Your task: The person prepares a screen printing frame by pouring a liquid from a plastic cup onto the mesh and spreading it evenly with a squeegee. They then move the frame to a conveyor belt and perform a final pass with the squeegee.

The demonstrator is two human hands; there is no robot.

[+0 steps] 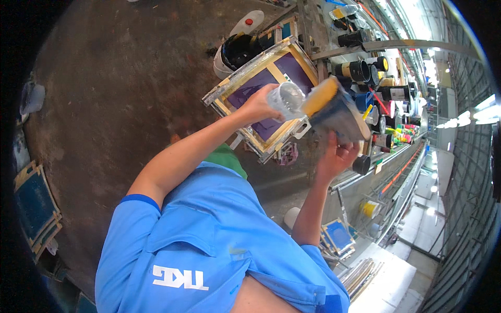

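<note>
My left hand [258, 106] is closed around a clear plastic cup [286, 102], which is tilted, its mouth facing the right. Just right of it, my right hand [340, 154] grips a dark tub [338, 116] from below, fingers bent against its underside. The tub is tilted toward the cup and smeared by motion; a yellow area shows at its upper left end. Cup and tub nearly meet, and I cannot tell whether they touch. Anything passing between them is too blurred to make out.
Behind my hands lean wood-framed screens [245, 88] with purple mesh. A white bucket [222, 65] with a dark inside stands beside them. At the right, a long bench holds several paint tubs [359, 71]. More framed screens stand at the far left [35, 206] and lower right [339, 237].
</note>
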